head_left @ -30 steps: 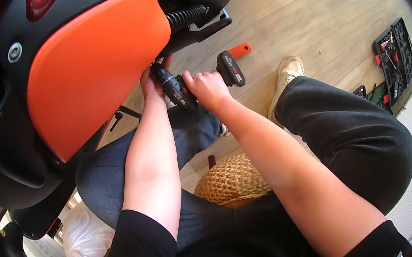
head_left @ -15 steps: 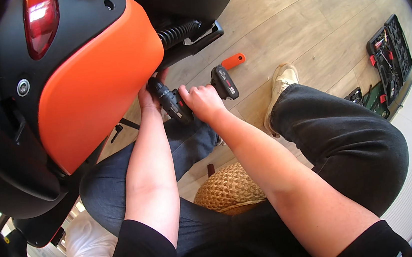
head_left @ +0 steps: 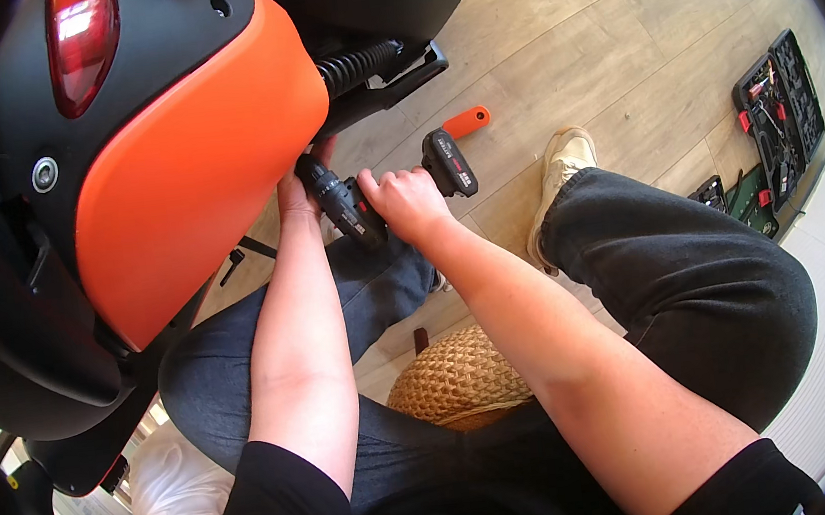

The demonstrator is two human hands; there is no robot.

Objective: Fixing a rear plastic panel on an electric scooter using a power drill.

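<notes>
My right hand [head_left: 405, 201] is wrapped around the grip of a black cordless drill [head_left: 353, 213]. The drill's battery sticks out past my knuckles, and its chuck end points up and left, toward the lower edge of an orange side panel [head_left: 212, 168]. That panel is on a black scooter-like vehicle [head_left: 29, 247] with a red tail light [head_left: 84, 51]. Close against the panel's edge, beside the chuck, is my left hand [head_left: 298, 201]. Its fingers are mostly hidden behind the drill and under the panel, so their grip does not show. The drill's tip is hidden too.
A coil spring shock [head_left: 362, 67] and a black wheel cover lie beyond the panel. An orange flat piece [head_left: 467, 123] rests on the wooden floor. An open black tool case [head_left: 779, 113] stands at the far right. A woven wicker seat [head_left: 460, 373] is under me.
</notes>
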